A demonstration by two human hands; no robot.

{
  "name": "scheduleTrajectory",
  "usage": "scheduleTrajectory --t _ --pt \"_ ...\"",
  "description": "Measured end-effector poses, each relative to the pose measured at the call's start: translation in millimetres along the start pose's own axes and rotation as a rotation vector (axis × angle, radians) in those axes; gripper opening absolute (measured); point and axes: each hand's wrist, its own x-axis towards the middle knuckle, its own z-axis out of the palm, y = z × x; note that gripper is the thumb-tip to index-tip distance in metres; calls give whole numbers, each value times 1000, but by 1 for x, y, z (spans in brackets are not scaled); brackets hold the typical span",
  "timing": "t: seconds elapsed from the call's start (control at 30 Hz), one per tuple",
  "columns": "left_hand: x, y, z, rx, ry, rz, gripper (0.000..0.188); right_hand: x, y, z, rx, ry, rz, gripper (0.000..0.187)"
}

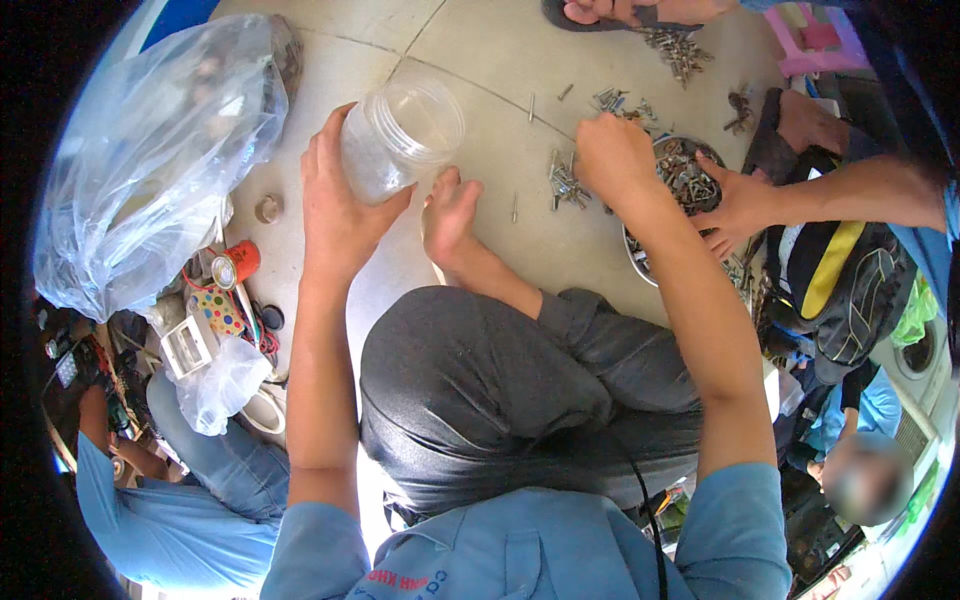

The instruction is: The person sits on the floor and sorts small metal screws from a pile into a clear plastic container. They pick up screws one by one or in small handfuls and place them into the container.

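head view, only one here: left grip [345, 215] is wrapped around a clear jar [395, 140], thumb on one side, fingers on the other. jar is tilted over the floor [490, 50], uncapped, threaded mouth bare, no hardware visible inside. right grip [620, 165] is well apart from it, fingers curled down by the screws; can't tell if anything is pinched, the fingertips are hidden. progress, as far as i can judge: some hardware is out in separate heaps: a screw pile [568, 182] just beside the right grip, another cluster [625, 103] partly behind it, a far pile [680, 55] near the top, plus a small dark heap [740, 110]. loose single screws lie between jar and piles, e.g. a long screw [531, 107]. what's left looks like the bulk: the metal bowl [636, 262] holds plenty of mixed hardware [688, 178], with a co-worker's hand [738, 205] spread at its edge. jar reads as not yet filled, piles not yet picked up. i'd call it early to midway, low confidence; exact counts and piece types too small to tell.
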Motion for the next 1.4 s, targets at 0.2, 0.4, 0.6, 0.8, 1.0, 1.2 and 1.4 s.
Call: scheduleTrajectory --t 0.2,0.4,0.6,0.8,1.0,1.2,1.4 --pt "-1 2 0 42 14 -6 94 -7 -5 4 41 26 97 14" --pt "-1 3 0 26 13 2 95 -9 0 -11 220 140 173 20" --pt "1 7 -1 78 -29 6 95 -14 -44 -76 790 430 5 26" --pt "4 9 -1 68 -73 -7 101 -5 -27 -65 1343 168 102 18" --pt "-2 0 0 29 6 11 97 -20 5 -45 1373 216 215 25" --pt "-1 -2 0 35 10 42 97 -31 19 -30 865 302 221 29" --pt "-1 2 -2 24 10 35 96 -34 -3 -36 1058 482 95 24"
